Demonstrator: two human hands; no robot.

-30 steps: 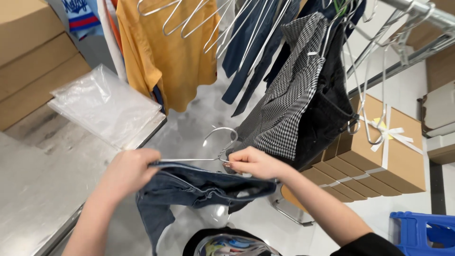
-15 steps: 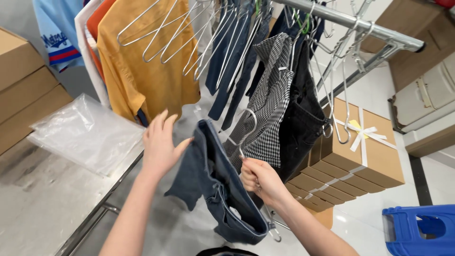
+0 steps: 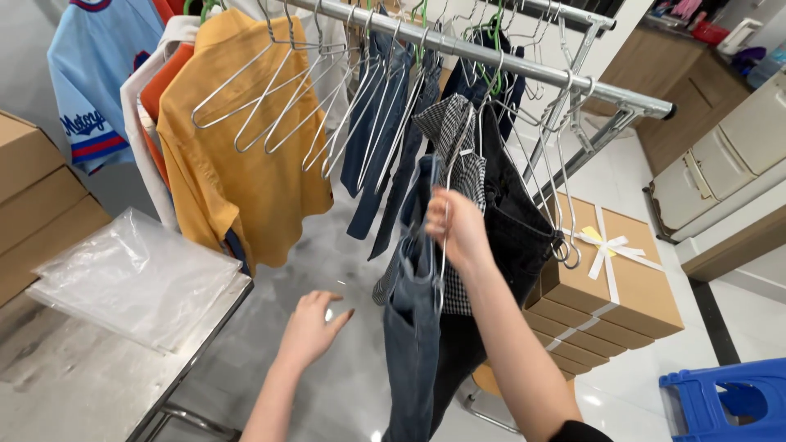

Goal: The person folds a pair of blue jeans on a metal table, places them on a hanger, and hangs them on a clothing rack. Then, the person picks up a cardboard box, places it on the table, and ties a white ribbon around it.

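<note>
Two hands are at work below a metal garment rail (image 3: 524, 61) that runs across the upper part of the view. Right hand (image 3: 458, 227) is raised and closed around the neck of a wire hanger (image 3: 446, 176). From that hanger a pair of blue jeans (image 3: 412, 327) hangs straight down, so their weight drops from the grip and the hook points up towards the rail, just beside a checked garment (image 3: 449, 131) and a black one (image 3: 512, 221) already hung there. Left hand (image 3: 309, 327) is lower and apart from the jeans, fingers loosely spread, palm down, holding and touching nothing. Further left along the rail hang empty wire hangers (image 3: 270, 106), a mustard shirt (image 3: 237, 164) and a pale blue jersey (image 3: 98, 82). Clear plastic bags (image 3: 131, 274) lie on the steel counter (image 3: 74, 385) at lower left. Flat cardboard boxes (image 3: 610, 290), the top one tied with white ribbon, are stacked on the floor behind the right arm.
</note>
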